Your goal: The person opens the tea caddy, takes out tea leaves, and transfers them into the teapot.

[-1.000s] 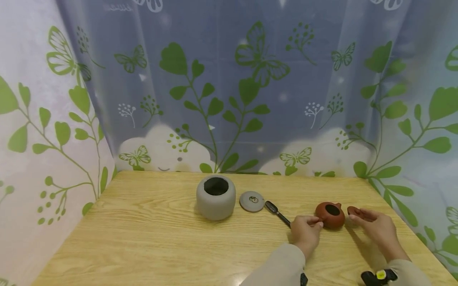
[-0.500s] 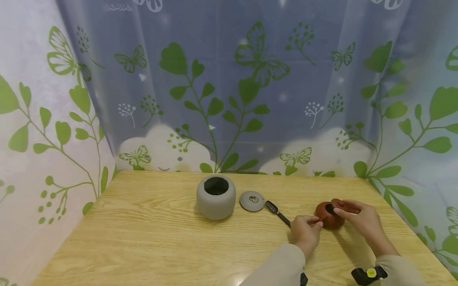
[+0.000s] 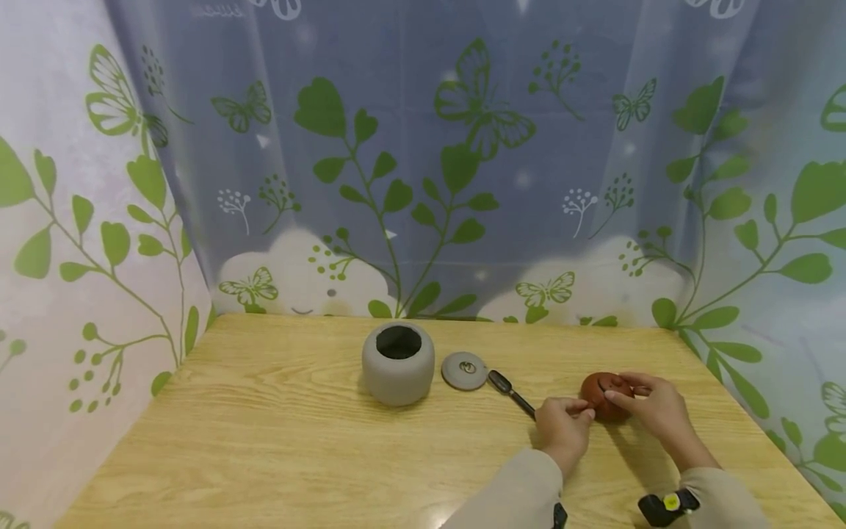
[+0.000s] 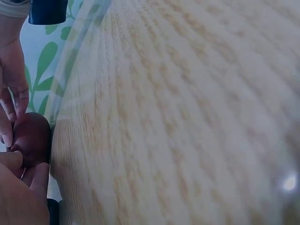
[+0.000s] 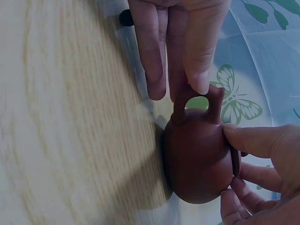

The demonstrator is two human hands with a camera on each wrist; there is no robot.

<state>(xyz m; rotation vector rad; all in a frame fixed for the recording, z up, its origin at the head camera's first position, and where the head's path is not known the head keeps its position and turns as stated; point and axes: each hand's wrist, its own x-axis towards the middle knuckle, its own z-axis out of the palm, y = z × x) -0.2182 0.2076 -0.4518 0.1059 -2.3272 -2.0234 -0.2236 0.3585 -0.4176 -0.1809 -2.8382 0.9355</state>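
Note:
A small reddish-brown clay teapot (image 3: pixel 608 408) stands at the right of the wooden table. My left hand (image 3: pixel 562 430) pinches its loop handle (image 5: pixel 178 111) between thumb and fingers, plainest in the right wrist view. With thumb and fingertips, my right hand (image 3: pixel 661 415) holds the matching lid (image 5: pixel 236 159) at the teapot's mouth. A thin dark gap shows at the lid's left edge in the head view, so I cannot tell whether it is fully seated. In the left wrist view, the teapot (image 4: pixel 33 138) sits between both hands at the left edge.
A grey round jar (image 3: pixel 398 375) stands uncovered mid-table. Beside it lies a grey lid (image 3: pixel 464 370) with a ring on top. A dark tea scoop (image 3: pixel 509 389) lies between that lid and my left hand. Behind the table hangs a patterned curtain (image 3: pixel 423 184).
My right hand has moved left with the teapot lid, from beside the teapot to over its mouth, and lowered it there. My left hand has stayed on the handle.

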